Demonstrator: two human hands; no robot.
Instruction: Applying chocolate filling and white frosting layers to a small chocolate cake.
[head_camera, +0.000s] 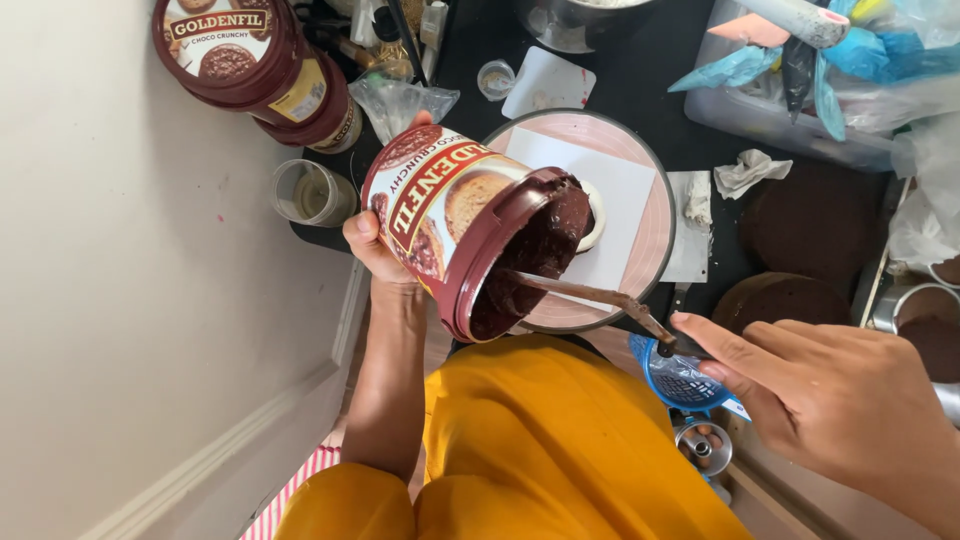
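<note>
My left hand (372, 252) grips a large maroon tub of chocolate filling (450, 215), tilted on its side with the open mouth facing me. My right hand (835, 400) holds the dark handle of a chocolate-smeared palette knife (590, 296), whose blade reaches into the tub's mouth. Behind the tub sits a pink round turntable (655, 200) with a white square sheet (620, 190) and a small white ring of icing, mostly hidden by the tub.
Two more maroon tubs (250, 60) stand at the back left beside a small glass jar (312, 193). Dark round cake layers (810, 225) lie at right. A clear bin of piping bags (800, 70) is back right. A wall runs along the left.
</note>
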